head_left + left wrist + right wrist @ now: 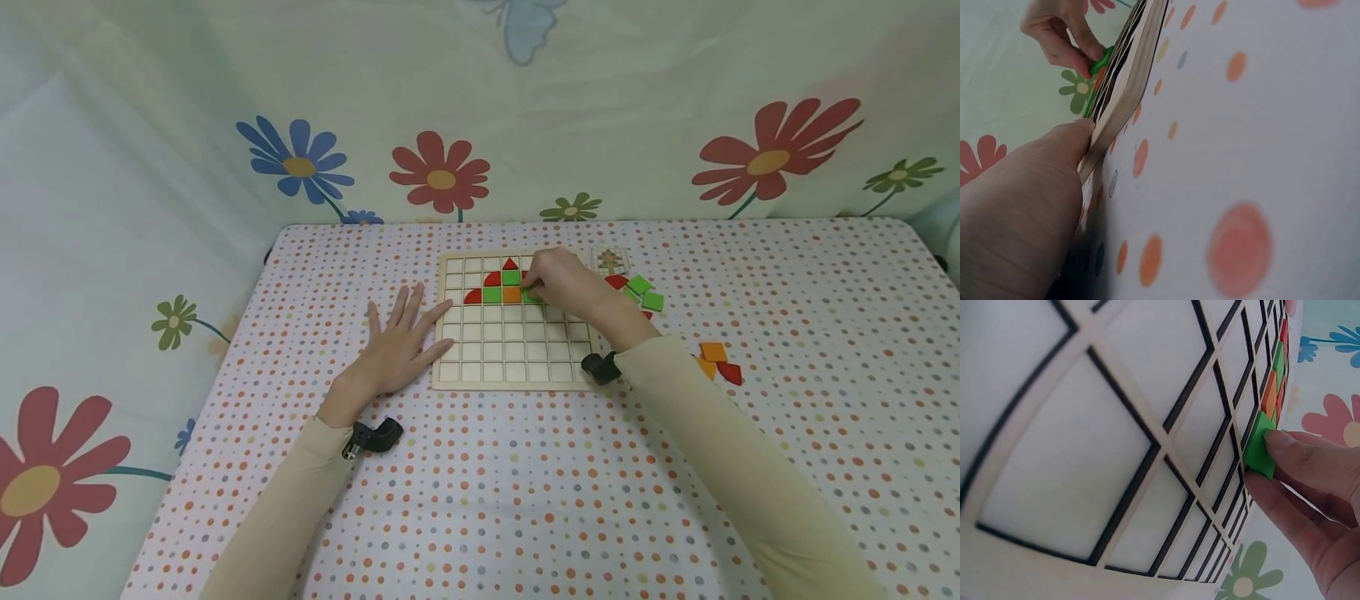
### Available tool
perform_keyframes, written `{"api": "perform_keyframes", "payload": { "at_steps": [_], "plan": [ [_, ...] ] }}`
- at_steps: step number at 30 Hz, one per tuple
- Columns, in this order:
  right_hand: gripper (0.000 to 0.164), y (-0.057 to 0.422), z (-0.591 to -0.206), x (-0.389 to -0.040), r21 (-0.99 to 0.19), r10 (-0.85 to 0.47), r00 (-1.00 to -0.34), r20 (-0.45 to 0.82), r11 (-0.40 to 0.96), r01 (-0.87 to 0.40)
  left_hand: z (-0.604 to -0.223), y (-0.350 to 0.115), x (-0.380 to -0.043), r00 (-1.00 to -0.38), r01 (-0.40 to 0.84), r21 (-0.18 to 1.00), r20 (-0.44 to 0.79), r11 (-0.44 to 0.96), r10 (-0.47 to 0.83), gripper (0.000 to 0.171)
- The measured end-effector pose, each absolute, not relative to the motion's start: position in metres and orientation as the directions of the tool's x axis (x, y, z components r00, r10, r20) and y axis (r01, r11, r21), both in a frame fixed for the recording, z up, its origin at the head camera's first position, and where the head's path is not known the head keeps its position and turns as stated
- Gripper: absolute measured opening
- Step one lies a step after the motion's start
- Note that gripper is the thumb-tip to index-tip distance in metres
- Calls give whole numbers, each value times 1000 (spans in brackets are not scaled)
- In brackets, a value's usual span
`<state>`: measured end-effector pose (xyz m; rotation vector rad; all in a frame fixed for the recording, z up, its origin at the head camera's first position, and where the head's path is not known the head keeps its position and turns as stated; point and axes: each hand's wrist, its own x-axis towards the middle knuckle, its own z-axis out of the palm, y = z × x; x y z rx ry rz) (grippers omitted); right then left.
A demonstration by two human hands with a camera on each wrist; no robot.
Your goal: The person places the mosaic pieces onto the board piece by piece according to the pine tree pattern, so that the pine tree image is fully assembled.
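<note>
A wooden grid board (pixel 513 346) lies on the table. Across its upper rows sit red curved tiles (pixel 473 297), a red triangle (pixel 510 264), green squares (pixel 492 295) and an orange square (pixel 512 294). My right hand (pixel 564 283) pinches a green square tile (pixel 1261 447) between thumb and fingers, at the cell right of the orange one; whether it is fully seated I cannot tell. Spread flat, my left hand (pixel 397 346) rests at the board's left side, its thumb and index finger touching the frame.
A small pattern card (pixel 611 261) with a tree picture lies by the board's upper right corner. Loose green tiles (pixel 652 301) and red ones lie below it. Orange tiles (pixel 713 351) and a red curved tile (pixel 730 372) lie further right, beside my right sleeve.
</note>
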<state>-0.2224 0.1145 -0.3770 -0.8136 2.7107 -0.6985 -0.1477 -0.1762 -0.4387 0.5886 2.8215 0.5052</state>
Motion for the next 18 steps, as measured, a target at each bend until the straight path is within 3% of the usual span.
{"api": "perform_keyframes", "payload": {
  "at_steps": [11,18],
  "plan": [
    [18,114,-378,-222,-449,-580,-810,-88,749,-488,-436,-176,-148,-895,342,377,-147,861,420,68],
    [17,127,-379,-222,-509,-611,-791,-37,693,-511,-436,-175,-148,-895,340,379,-150,861,419,69]
  ]
}}
